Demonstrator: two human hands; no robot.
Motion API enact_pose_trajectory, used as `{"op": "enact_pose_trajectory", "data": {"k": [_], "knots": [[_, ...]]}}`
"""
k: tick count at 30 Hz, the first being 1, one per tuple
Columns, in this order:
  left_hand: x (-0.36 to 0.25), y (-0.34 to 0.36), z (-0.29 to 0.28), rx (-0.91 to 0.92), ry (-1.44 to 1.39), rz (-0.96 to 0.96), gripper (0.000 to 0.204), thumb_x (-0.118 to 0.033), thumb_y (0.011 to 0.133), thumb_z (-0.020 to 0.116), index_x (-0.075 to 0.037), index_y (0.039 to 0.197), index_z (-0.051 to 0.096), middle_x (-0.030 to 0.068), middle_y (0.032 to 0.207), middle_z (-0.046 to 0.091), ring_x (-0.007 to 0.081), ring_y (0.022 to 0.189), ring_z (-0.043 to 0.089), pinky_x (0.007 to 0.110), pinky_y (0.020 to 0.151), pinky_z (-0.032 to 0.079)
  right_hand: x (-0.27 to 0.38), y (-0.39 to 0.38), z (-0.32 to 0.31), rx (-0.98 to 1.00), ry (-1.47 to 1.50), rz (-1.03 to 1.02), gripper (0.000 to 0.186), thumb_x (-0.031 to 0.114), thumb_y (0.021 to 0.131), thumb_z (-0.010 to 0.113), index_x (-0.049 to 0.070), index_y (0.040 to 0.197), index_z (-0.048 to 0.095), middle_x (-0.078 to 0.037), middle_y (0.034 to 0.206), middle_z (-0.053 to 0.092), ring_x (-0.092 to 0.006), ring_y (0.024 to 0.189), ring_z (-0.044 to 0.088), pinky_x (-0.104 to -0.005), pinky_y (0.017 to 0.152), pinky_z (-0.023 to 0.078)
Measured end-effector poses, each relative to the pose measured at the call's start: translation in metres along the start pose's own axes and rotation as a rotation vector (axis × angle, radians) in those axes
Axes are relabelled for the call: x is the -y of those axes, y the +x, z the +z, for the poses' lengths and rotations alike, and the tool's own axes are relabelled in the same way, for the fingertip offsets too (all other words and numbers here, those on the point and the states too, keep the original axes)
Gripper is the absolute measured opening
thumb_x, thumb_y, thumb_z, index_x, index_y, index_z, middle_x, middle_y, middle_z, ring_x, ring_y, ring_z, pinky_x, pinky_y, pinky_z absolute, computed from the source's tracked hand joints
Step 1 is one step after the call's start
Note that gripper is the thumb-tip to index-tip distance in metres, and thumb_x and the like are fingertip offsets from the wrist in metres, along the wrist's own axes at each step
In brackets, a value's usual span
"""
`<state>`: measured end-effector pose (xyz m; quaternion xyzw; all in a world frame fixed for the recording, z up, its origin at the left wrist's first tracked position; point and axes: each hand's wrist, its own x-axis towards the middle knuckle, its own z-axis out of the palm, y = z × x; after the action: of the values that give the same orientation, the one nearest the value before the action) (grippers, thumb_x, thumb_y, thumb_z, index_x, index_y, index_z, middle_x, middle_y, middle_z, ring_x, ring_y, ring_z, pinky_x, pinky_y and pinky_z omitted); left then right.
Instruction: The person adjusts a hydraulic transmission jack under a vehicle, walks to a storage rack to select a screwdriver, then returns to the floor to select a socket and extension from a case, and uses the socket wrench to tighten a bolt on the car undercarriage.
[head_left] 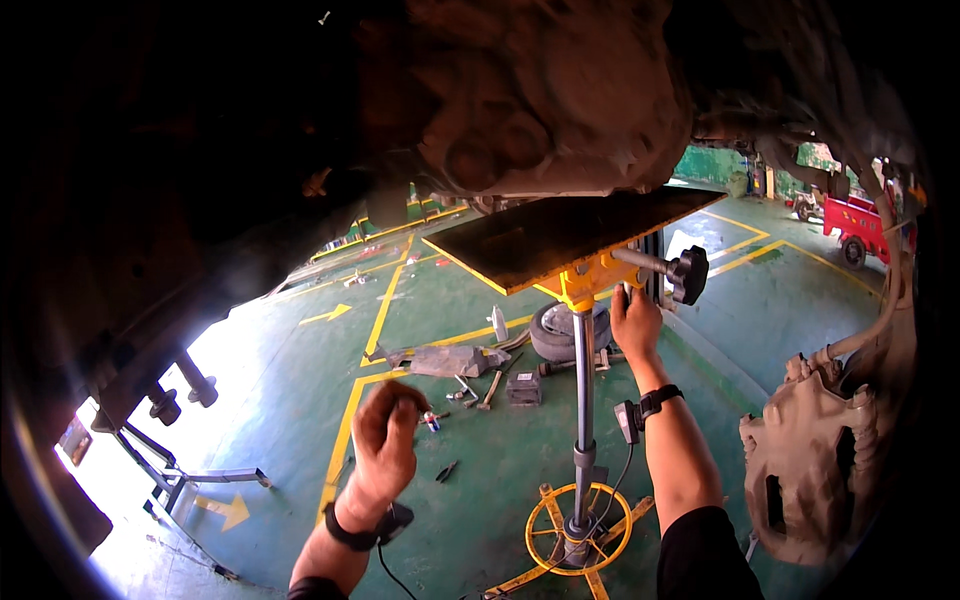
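Left hand [388,435] curled, contents unclear | right hand [637,325] at jack [584,390], grip unclear | green yellow-lined floor [500,440], red cart [850,222]

Room in the middle, but the top is blocked.
Between the left hand [386,437] and the grey pole [584,385] there is open air where a hand could pass. The wide board [570,240] blocks the way up, with the car's dark underside [560,110] above it. Near the right hand [637,322], the pole and black knob [688,275] stand in the way.
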<state>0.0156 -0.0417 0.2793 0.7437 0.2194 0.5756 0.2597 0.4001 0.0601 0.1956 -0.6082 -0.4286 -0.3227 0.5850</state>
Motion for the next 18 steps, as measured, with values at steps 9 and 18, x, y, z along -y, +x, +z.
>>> {"op": "enact_pose_trajectory", "data": {"k": [9, 18], "knots": [[-0.107, 0.126, 0.054, -0.290, 0.019, 1.102, 0.013, -0.004, 0.086, 0.055, 0.003, 0.097, 0.054, 0.0033, 0.071, 0.055, 0.0105, 0.061, 0.052, 0.022, 0.054, 0.038, -0.006, 0.003, 0.002, 0.039, -0.036, 0.072, 0.028, 0.031, 0.090, 0.051, 0.004, 0.094, 0.058, -0.021, 0.073, 0.063, -0.0412, 0.068, 0.061, -0.0494, 0.057, 0.048], [-0.129, 0.182, 0.073, -0.145, 0.071, 1.179, 0.023, -0.016, 0.094, 0.053, 0.002, 0.107, 0.058, 0.0042, 0.085, 0.063, 0.0077, 0.072, 0.054, 0.019, 0.064, 0.041, -0.009, 0.006, -0.005, 0.019, 0.008, 0.037, 0.024, 0.029, 0.089, 0.052, 0.006, 0.089, 0.057, -0.019, 0.065, 0.060, -0.0397, 0.062, 0.060, -0.0497, 0.055, 0.047]]}}
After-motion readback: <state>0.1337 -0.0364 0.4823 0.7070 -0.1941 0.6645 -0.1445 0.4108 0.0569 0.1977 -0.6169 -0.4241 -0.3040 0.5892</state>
